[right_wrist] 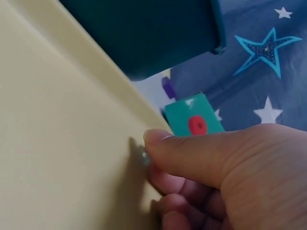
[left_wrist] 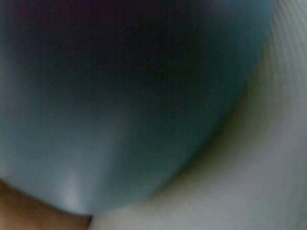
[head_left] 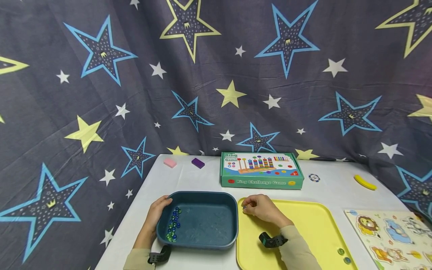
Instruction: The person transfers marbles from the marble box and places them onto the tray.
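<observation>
A dark blue rectangular tub [head_left: 209, 221] stands on the white table. Several blue and green glass marbles [head_left: 173, 225] gather along its left side. My left hand [head_left: 156, 214] holds the tub at its upper left corner, fingers at the rim; the left wrist view shows mostly the tub's blurred outer wall [left_wrist: 144, 143]. Over the far left corner of a yellow tray [head_left: 303, 219], my right hand [head_left: 261, 208] pinches a small glass marble [right_wrist: 145, 156] between thumb and fingers, close to the tray surface. Two more marbles [head_left: 341, 251] lie at the tray's near right.
Behind the tray stands a green Ring Challenge Game box [head_left: 262, 183]. Pink [head_left: 170, 162] and purple [head_left: 198, 163] blocks lie at the back left. To the right are a round patterned chip [head_left: 314, 177], a yellow curved piece [head_left: 365, 182] and an animal puzzle board [head_left: 388, 236]. A starry curtain hangs behind.
</observation>
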Available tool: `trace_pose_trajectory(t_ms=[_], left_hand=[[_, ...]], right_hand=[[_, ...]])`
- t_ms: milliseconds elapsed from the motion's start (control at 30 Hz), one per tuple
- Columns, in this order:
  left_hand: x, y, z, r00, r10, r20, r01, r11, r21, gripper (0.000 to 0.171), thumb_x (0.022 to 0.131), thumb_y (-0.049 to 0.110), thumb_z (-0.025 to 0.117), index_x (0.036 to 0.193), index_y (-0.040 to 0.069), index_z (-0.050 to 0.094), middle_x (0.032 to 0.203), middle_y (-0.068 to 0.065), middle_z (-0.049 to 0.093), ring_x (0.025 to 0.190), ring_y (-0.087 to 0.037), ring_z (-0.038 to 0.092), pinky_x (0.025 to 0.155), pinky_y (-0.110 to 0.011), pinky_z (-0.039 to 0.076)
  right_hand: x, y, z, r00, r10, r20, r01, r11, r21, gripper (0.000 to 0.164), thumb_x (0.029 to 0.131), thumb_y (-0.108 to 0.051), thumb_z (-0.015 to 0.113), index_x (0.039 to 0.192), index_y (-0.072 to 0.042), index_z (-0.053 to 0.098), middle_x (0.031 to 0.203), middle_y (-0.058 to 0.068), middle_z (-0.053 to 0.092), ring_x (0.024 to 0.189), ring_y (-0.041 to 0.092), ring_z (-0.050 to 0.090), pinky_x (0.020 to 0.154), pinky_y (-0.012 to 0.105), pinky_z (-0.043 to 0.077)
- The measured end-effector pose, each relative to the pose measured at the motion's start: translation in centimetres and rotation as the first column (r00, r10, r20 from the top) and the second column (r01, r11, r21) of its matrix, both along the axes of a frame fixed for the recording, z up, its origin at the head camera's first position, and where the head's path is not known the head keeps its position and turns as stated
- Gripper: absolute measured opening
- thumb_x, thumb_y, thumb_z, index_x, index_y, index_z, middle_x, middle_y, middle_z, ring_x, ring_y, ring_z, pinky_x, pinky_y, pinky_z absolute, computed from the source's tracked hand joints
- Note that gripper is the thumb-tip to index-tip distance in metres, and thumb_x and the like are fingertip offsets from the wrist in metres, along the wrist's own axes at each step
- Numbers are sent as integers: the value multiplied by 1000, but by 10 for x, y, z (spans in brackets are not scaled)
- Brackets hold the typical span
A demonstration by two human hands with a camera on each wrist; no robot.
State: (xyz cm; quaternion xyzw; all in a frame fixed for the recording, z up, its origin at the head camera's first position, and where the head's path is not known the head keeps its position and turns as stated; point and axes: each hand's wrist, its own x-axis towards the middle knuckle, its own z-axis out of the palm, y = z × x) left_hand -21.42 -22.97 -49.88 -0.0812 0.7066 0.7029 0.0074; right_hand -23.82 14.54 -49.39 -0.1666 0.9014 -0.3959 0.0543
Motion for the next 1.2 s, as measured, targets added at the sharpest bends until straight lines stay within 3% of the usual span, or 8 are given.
trace_pose_trajectory(t_ms=[300, 567, 700, 800, 967, 1067, 1200], left_hand=[[0, 1, 1, 1000, 0, -3, 0, 1000, -7, 33, 86, 24, 54, 108, -1, 58, 98, -15, 60, 86, -23, 54, 75, -32, 44], [2, 1, 2, 1000, 7, -12, -7, 1000, 1, 32, 86, 22, 53, 109, -1, 58, 100, -15, 60, 88, -23, 55, 76, -32, 45], [2, 2, 3, 1000, 4, -9, -4, 1000, -3, 33, 86, 23, 54, 109, -1, 58, 100, -15, 60, 90, -23, 55, 78, -32, 44], [2, 2, 4, 1000, 3, -10, -3, 1000, -9, 34, 87, 23, 53, 110, -1, 58, 101, -15, 59, 90, -24, 54, 79, -32, 43], [2, 1, 4, 1000, -1, -8, 1, 1000, -29, 35, 87, 24, 53, 111, -2, 57, 102, -16, 58, 92, -24, 53, 80, -32, 42], [2, 1, 4, 1000, 2, -7, -2, 1000, -31, 36, 87, 25, 53, 110, -2, 57, 101, -16, 59, 90, -23, 53, 79, -32, 42], [4, 2, 3, 1000, 9, -1, -9, 1000, -27, 35, 87, 25, 53, 108, -2, 58, 96, -14, 59, 86, -22, 54, 75, -31, 44]], right_hand=[[2, 3, 15, 1000, 30, 2, -30, 998, -53, 13, 83, -23, 65, 91, -13, 65, 75, -3, 59, 65, 14, 50, 56, 25, 41], [13, -12, 54, 999, -3, -45, -7, 979, -203, 15, 85, -26, 63, 98, -18, 66, 85, -2, 63, 65, 18, 54, 52, 28, 45], [22, -28, 73, 994, 90, -55, -102, 957, -271, 18, 84, -29, 63, 99, -19, 65, 87, -3, 62, 70, 18, 56, 56, 28, 47], [25, -44, 81, 972, 224, -69, -234, 917, -322, 19, 84, -26, 64, 101, -17, 64, 88, 0, 63, 74, 18, 58, 63, 28, 49], [27, -80, 79, 909, 411, -69, -406, 836, -368, 18, 82, -16, 66, 101, -15, 64, 89, 2, 64, 76, 19, 61, 66, 28, 50], [29, -103, 74, 885, 464, -46, -450, 825, -343, 16, 82, -16, 66, 98, -15, 64, 87, -1, 65, 74, 13, 61, 66, 26, 50], [33, -129, 67, 861, 504, 74, -450, 821, -351, 15, 82, -17, 66, 95, -11, 65, 82, -2, 66, 68, 8, 59, 65, 31, 51]])
